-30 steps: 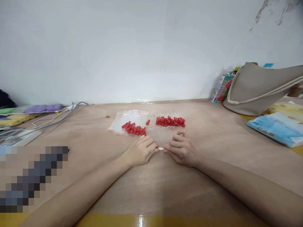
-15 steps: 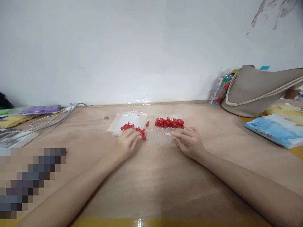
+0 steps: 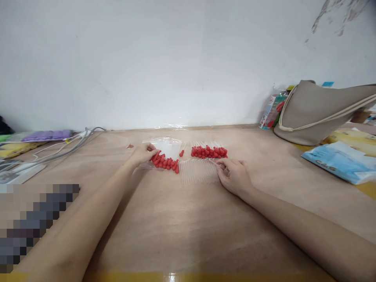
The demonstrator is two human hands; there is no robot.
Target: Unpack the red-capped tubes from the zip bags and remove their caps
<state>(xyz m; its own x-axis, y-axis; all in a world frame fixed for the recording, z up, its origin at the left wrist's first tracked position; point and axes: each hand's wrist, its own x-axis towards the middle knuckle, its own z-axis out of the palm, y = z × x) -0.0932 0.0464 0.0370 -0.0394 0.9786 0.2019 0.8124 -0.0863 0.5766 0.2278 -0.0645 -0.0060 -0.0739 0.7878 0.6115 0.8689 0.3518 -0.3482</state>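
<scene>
Pale wall (image 3: 141, 66) at the back, wooden table (image 3: 164, 235) running up to it. From my seat I see 2 bare hands. How do you read the left?

— My left hand (image 3: 143, 153) is at the left end of the red bulbs (image 3: 167, 163), thumb and fingers bent close together and touching the pile. Whether it has hold of a bulb, I can't tell; the fingers hide it. That pile overlaps the clear bags (image 3: 170, 149).

— And the right?

— My right hand (image 3: 235, 176) has its fingertips pinched together, with a thin clear tube (image 3: 212, 160) apparently between them, its end poking out to the left. Below that lie the bare tubes (image 3: 198, 172), side by side, just right of the pile.

— What's beyond them?

— Fitted tubes (image 3: 209, 152), red ends toward me, with 1 lone bulb (image 3: 181, 153) to their left.

— How would they handle?

— I'd judge the tubes light, stiff and slippery, perhaps brittle; glass or plastic, I can't tell from here. I'd pinch near an end, gently. The bulbs look soft and grippy, so I'd squeeze lightly around the middle, leaving the ends free.
</scene>
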